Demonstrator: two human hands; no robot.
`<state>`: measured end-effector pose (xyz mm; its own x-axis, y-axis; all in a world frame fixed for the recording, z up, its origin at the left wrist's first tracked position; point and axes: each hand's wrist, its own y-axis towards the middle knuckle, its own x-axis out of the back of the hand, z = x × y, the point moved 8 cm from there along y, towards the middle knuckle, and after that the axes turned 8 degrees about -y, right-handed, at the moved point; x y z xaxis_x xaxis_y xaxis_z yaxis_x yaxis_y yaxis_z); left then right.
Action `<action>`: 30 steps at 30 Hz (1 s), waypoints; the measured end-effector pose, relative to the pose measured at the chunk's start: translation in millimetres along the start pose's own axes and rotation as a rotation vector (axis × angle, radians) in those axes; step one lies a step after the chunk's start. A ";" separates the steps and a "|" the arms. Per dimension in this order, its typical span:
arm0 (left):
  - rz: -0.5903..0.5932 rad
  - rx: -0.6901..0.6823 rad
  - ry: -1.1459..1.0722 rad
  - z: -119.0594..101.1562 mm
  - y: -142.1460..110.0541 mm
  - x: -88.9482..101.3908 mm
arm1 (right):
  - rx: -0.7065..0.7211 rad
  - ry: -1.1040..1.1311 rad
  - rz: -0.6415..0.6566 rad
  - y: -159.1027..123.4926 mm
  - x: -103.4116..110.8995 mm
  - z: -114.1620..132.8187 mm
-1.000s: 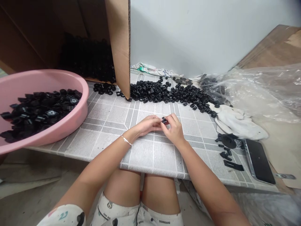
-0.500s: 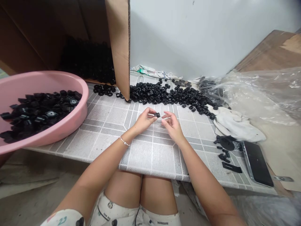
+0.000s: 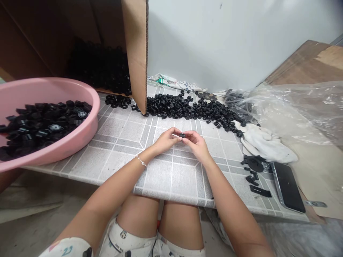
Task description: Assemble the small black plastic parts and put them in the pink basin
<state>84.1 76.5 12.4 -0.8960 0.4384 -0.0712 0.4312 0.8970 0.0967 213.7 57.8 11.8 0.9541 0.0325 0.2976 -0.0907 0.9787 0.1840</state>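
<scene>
The left hand (image 3: 166, 140) and right hand (image 3: 195, 144) were nearly closed, their fingertips (image 3: 179, 134) meeting on one small black plastic piece (image 3: 182, 135) held between them. The piece sat above the middle of the worktop (image 3: 125, 130), back from its front edge, with a thin pale bracelet (image 3: 141, 161) on the left wrist.

Just beyond the hands lay a long pile of black pieces (image 3: 182, 109), far too many to count, and a smaller cluster (image 3: 117, 101) lay on the other side of a cardboard flap (image 3: 136, 53). One pink basin (image 3: 91, 121) overhung the worktop's left edge, holding more black pieces (image 3: 40, 132). Near the right edge were one phone (image 3: 286, 187), one black disc (image 3: 254, 164) and a white cloth (image 3: 265, 144). Teal marks on printed white fabric (image 3: 65, 248) in the bottom left corner were too blurred to read.
</scene>
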 end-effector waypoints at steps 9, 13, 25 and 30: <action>-0.027 0.039 -0.063 0.3 -0.5 0.9 | -0.046 -0.033 -0.013 -0.6 4.3 -7.3; -0.030 0.063 -0.073 3.5 -0.9 -1.9 | -0.060 -0.257 -0.051 -2.7 6.5 -9.3; -0.040 0.305 -0.743 16.0 -5.6 -4.1 | -0.012 0.051 -0.031 -0.6 -1.0 0.4; -0.028 0.281 -0.678 16.0 -5.5 -5.3 | -0.003 0.041 -0.068 -1.9 0.1 0.4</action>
<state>88.1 70.1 -3.6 -0.6835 0.2720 -0.6774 0.5021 0.8487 -0.1659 213.9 55.9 11.8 0.9689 -0.0260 0.2460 -0.0243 0.9796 0.1993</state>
